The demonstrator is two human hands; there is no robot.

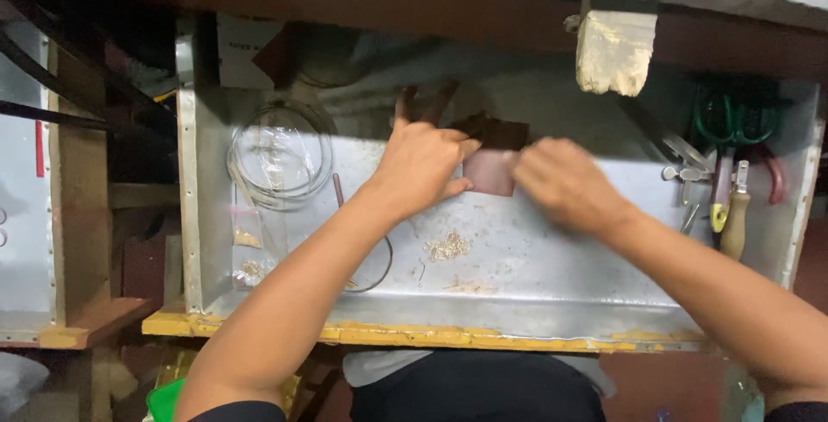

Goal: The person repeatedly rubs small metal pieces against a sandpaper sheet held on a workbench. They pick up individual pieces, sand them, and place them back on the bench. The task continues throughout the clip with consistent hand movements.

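Both of my hands meet over the back middle of a metal-lined work tray (517, 292). My left hand (420, 166) pinches the left edge of a small reddish-brown sheet (492, 172), with its index finger raised. My right hand (565, 182) grips the sheet's right edge; that hand is blurred. A darker brown piece (496, 131) shows just behind the sheet. A small heap of pale metal shavings (447, 247) lies on the tray floor below my hands.
A coil of thin wire (278, 156) lies at the tray's left, with small plastic bags (247, 254) below it. Pliers, green-handled cutters and other hand tools (729, 172) crowd the right end. A wooden peg block (614, 49) juts from the bench above.
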